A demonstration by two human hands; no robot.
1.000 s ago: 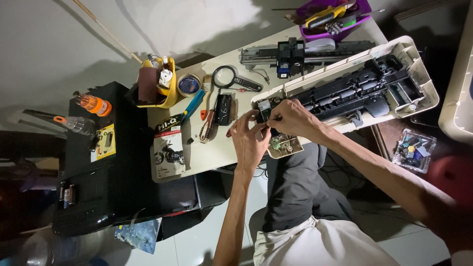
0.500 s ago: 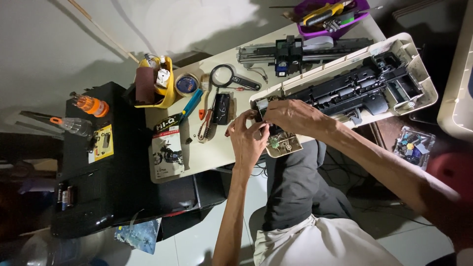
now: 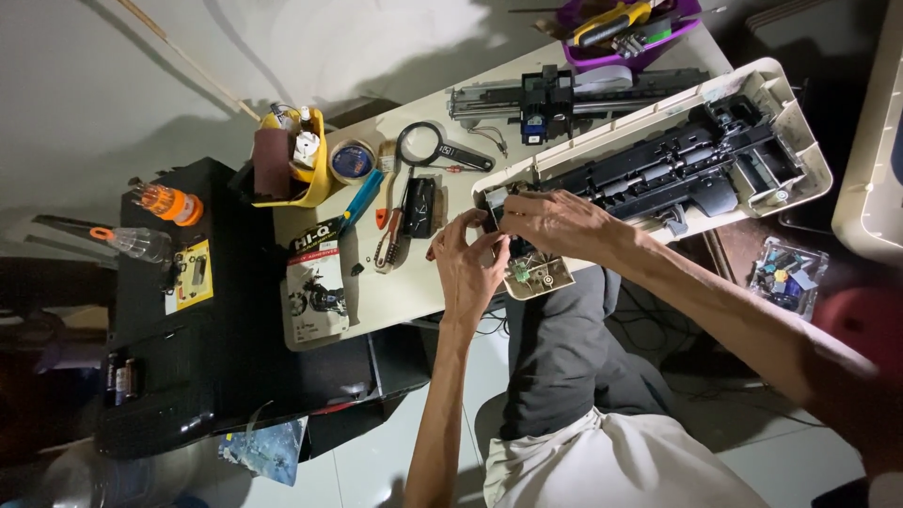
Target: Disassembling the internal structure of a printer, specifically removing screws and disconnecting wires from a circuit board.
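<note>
Head view: both hands are working at the near-left end of an opened printer chassis [image 3: 658,160], which is lying across the right of the beige table [image 3: 414,292] and overhanging its edge. Left hand [image 3: 467,266] is curling, fingers together, against that end; right hand [image 3: 555,224] is pinching there; whether either is gripping anything, cannot tell. A magnifying glass [image 3: 421,144] is lying nearby.

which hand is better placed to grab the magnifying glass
Probably the left hand. It is at the near-left corner of the opened printer, on the side where the magnifying glass lies. The right hand would have to cross over it.
</note>
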